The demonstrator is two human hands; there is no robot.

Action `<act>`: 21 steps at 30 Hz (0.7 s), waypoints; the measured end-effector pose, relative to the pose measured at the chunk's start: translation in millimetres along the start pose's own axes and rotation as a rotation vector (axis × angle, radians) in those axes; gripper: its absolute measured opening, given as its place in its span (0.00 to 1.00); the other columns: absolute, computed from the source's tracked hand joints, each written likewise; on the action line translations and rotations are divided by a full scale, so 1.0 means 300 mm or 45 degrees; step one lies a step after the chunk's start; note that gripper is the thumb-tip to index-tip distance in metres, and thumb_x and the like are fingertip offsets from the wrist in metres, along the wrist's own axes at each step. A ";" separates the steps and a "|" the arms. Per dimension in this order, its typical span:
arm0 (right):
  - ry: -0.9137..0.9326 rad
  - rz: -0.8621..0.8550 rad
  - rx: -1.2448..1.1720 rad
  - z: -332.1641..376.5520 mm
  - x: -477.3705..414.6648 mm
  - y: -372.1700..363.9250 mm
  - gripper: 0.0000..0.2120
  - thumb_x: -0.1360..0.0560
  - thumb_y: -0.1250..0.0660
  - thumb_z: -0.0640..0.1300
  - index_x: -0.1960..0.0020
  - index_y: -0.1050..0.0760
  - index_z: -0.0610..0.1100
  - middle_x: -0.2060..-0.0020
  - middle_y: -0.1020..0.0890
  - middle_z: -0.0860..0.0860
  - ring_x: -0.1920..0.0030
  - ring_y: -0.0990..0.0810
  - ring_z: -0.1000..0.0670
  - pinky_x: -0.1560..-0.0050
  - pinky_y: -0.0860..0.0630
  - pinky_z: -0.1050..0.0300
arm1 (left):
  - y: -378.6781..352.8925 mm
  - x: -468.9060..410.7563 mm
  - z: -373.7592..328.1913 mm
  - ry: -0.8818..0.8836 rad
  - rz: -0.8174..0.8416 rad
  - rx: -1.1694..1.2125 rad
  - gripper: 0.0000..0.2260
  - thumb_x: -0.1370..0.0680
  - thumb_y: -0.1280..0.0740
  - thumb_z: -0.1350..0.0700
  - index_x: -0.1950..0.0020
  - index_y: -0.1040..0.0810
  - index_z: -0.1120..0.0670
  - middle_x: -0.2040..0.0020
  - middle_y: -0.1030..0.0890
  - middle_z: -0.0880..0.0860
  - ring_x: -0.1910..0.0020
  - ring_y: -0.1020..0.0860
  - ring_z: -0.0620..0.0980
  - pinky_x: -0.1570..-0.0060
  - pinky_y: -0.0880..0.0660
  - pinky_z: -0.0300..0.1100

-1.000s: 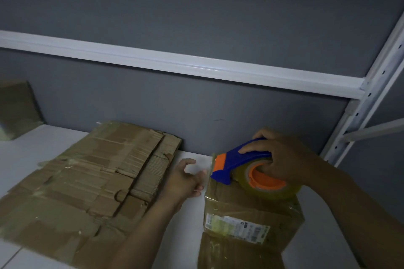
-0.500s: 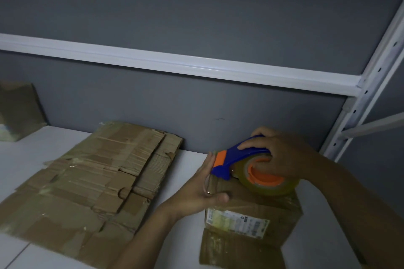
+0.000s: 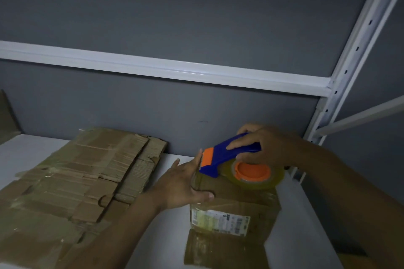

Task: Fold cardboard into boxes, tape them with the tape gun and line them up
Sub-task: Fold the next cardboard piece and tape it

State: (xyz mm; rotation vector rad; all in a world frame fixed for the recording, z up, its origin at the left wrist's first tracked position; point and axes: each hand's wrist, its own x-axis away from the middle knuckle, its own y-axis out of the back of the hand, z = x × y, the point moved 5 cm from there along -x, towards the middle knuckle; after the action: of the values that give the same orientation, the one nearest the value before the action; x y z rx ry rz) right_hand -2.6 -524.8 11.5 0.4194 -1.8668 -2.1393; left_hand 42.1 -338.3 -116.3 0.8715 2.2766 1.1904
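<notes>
Grey wall (image 3: 175, 17) fills the upper half of the frame, crossed by a white rack beam (image 3: 175, 70) that meets a slotted upright (image 3: 358, 50) at the right. Below it lies a white shelf (image 3: 32, 148).

By my reading the work is early, with the first box mid-tape. One small box (image 3: 236, 201) stands in the lower centre-right of the frame, already folded into shape, a printed label (image 3: 220, 221) on its near face. One flap (image 3: 218, 251) lies open and flat toward the bottom edge, so at least that side looks unsealed. The tape gun (image 3: 227, 155), blue with an orange nose, sits on the box's top at its far left corner, its single clear roll (image 3: 253, 174) resting on the cardboard.

The right hand (image 3: 266, 146) has its fingers wrapped over the gun's handle. The left hand (image 3: 181, 183) is spread, straight fingers flat against the box's left side and thumb laid across the top, bracing it.

No finished box or row of boxes shows, so lining up appears not yet begun. Left of centre lies one flattened cardboard sheet (image 3: 76, 181), worn and creased; whether it is a single layer I cannot tell. One more cardboard piece (image 3: 6, 116) leans at the far left edge.

Count: one box, one tape gun, one roll, two pieces of unfolded cardboard, two hands.
</notes>
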 end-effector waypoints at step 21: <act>-0.070 -0.057 0.200 -0.007 0.044 -0.022 0.17 0.27 0.34 0.62 0.39 0.24 0.63 0.47 0.27 0.57 0.52 0.28 0.57 0.51 0.27 0.56 | -0.051 -0.022 -0.062 -0.114 0.108 -0.556 0.59 0.40 0.45 0.18 0.21 0.61 0.52 0.22 0.62 0.48 0.23 0.64 0.46 0.26 0.63 0.44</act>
State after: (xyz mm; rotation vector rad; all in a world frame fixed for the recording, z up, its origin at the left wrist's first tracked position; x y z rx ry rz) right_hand -14.1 -530.8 4.2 0.4437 -2.0840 -2.0587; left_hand 30.3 -360.2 -118.7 0.8348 1.8204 1.5717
